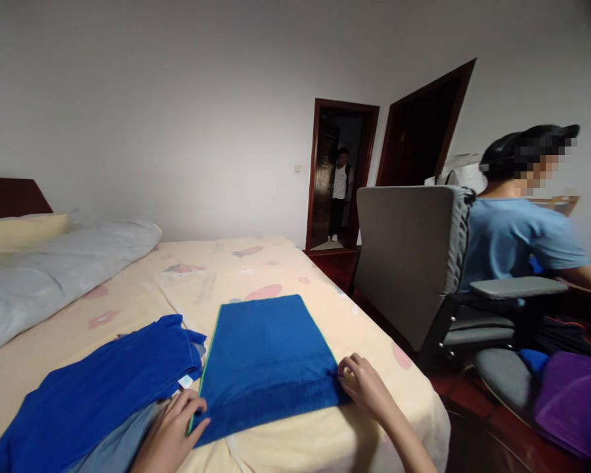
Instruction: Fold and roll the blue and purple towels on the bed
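Observation:
A blue towel [270, 348] with thin green edging lies flat on the bed in front of me. At its near left corner is my left hand [177, 420], its fingers apart and touching the edge. My right hand [359, 381] has its fingers curled together on the towel's right edge, close to the near right corner. Left of the towel, a heap of brighter blue cloth [98, 374] with a small white tag [186, 381] lies beside my left hand. Grey-blue cloth [123, 440] shows under that heap.
The bed's patterned sheet [246, 266] drops off at the right. A long grey bundle [69, 269] lies at the left. A person [512, 230] in a cap sits in a grey chair [404, 249]; purple cloth [571, 401] is nearby. Another person [341, 180] stands in the doorway.

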A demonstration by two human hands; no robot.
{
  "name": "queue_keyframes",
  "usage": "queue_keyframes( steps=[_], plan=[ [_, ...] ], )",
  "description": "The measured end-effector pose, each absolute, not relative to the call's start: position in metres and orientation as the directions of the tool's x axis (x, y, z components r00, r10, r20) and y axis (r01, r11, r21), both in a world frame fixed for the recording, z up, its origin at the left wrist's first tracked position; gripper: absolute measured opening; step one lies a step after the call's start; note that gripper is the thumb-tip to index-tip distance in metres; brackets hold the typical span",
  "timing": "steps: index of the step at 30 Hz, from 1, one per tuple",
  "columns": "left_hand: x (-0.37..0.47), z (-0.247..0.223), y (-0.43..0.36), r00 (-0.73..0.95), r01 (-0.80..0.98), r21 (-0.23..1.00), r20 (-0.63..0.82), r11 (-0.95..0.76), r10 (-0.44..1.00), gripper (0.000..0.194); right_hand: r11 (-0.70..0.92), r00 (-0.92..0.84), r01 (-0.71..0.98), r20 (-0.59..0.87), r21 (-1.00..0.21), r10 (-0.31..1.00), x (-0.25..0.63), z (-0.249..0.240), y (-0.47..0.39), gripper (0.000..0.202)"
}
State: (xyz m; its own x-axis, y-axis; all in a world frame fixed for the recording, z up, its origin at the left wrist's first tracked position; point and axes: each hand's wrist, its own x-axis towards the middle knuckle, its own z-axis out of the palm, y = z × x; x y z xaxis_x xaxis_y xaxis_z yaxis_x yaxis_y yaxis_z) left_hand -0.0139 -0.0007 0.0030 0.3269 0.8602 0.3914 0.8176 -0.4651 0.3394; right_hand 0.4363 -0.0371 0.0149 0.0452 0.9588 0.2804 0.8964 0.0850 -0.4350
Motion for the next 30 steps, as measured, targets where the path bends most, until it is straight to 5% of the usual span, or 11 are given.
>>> queue_keyframes(
  steps=[3, 7, 10, 14, 17, 23, 30],
  plan=[
    [-0.013, 0.008, -0.006, 0.413, 0.755, 0.424, 0.284, -0.499, 0.866, 0.014, 0.271, -0.171, 0.797, 0.23, -0.539, 0.958, 0.439, 0.018, -0.042, 0.034],
    [-0.016, 0.003, -0.007, 0.429, 0.742, 0.468, 0.221, -0.481, 0.876, 0.034, 0.278, -0.23, 0.773, 0.157, -0.57, 0.96, 0.444, 0.011, -0.043, 0.056],
    [-0.018, 0.005, -0.005, 0.424, 0.732, 0.487, 0.22, -0.476, 0.878, 0.044, 0.263, -0.207, 0.776, 0.164, -0.573, 0.965, 0.447, 0.009, -0.039, 0.053],
    [-0.021, 0.009, -0.001, 0.365, 0.732, 0.54, 0.204, -0.415, 0.909, 0.028, 0.2, -0.121, 0.748, 0.167, -0.633, 0.979, 0.449, 0.014, -0.036, 0.034],
    [-0.021, 0.004, 0.01, 0.249, 0.762, 0.569, 0.187, -0.311, 0.95, 0.036, 0.143, -0.038, 0.695, 0.163, -0.705, 0.986, 0.449, 0.014, -0.029, 0.029],
    [-0.011, -0.01, 0.042, -0.039, 0.768, 0.629, 0.233, -0.12, 0.972, 0.045, -0.014, 0.196, 0.627, 0.14, -0.779, 0.971, 0.446, 0.001, 0.003, 0.047],
    [-0.01, -0.019, 0.051, -0.091, 0.808, 0.589, 0.106, 0.011, 0.99, 0.04, -0.107, 0.222, 0.681, 0.065, -0.724, 0.973, 0.447, -0.014, 0.017, 0.041]
  ],
)
